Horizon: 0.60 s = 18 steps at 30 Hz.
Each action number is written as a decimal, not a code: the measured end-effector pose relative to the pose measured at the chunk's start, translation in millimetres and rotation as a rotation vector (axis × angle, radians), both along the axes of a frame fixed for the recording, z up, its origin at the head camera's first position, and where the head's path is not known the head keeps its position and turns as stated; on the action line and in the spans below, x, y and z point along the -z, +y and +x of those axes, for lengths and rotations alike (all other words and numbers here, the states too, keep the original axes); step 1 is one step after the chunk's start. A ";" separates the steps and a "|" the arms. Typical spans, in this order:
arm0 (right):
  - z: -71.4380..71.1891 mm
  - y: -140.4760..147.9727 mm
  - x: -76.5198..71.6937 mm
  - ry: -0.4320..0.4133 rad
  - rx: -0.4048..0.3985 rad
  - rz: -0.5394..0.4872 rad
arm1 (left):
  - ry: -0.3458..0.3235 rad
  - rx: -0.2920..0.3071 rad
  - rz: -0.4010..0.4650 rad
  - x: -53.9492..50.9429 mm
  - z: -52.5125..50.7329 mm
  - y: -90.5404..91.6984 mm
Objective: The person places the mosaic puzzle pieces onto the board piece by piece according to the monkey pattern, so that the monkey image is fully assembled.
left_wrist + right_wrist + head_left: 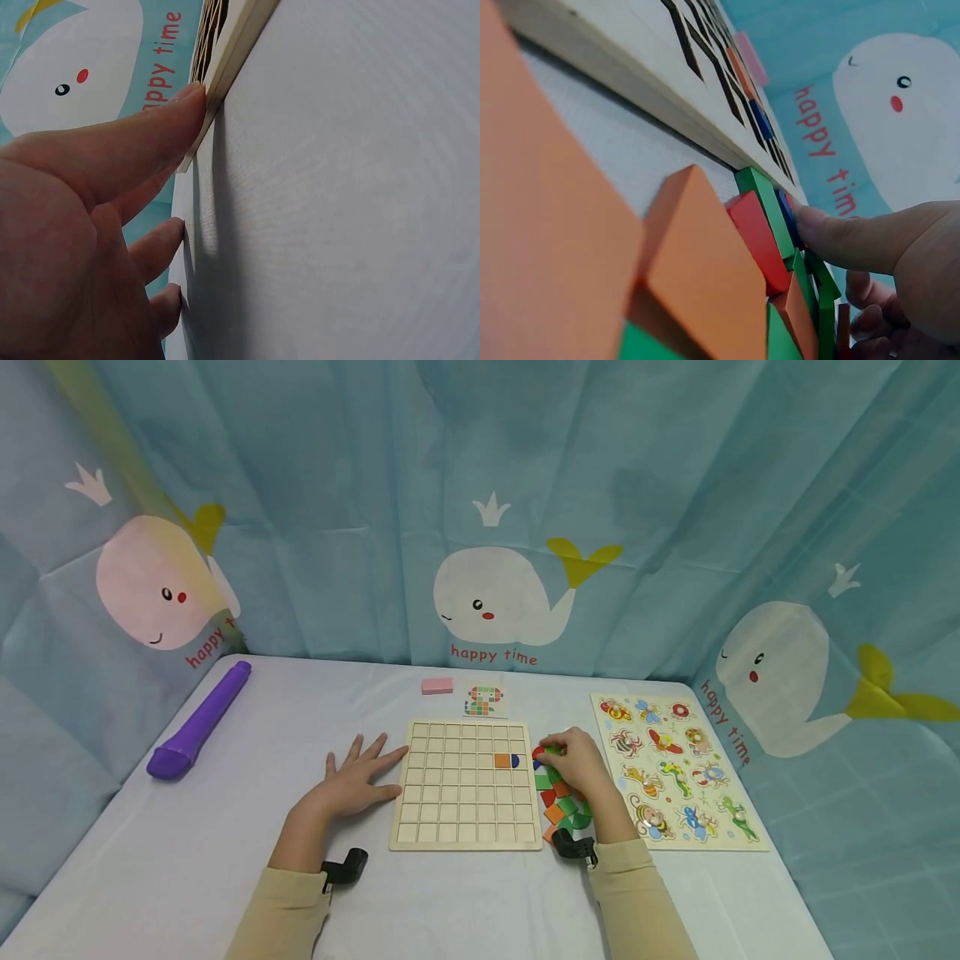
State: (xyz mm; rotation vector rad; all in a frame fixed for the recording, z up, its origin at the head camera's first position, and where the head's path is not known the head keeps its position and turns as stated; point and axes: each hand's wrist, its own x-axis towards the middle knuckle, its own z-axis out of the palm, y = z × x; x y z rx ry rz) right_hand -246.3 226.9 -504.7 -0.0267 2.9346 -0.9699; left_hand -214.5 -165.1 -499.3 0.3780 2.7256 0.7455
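A wooden grid board (457, 793) lies on the table, with an orange square (502, 761) and a blue half-round piece (515, 761) in its cells. My left hand (352, 787) has its fingers spread; thumb and index finger touch the board's left edge. Along the right edge lies a pile of coloured pieces, among them an orange block (705, 262) and a green block (766, 210). My right hand (576, 762) reaches over the pile's far end, thumb and index finger pinching a small red piece (537, 752) beside a blue one. The other right fingers are curled.
A pattern card (486, 701) and a pink block (437, 686) lie beyond the board. An insect picture puzzle (678, 768) lies to the right, partly behind my right forearm. A purple microphone-shaped object (198, 722) lies far left. A whale-print curtain (345, 585) hangs around the table.
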 end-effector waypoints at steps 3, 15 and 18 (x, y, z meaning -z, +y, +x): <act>0.0 -0.9 -0.5 0.011 0.007 -0.013 | -0.001 -0.003 -0.001 0.2 0.7 0.0; 5.5 0.0 -13.2 0.027 0.016 -0.157 | -0.002 -0.008 0.001 1.0 -0.4 0.4; 5.7 -1.6 -15.6 0.039 0.009 -0.184 | 0.000 -0.007 -0.001 1.3 -0.5 0.2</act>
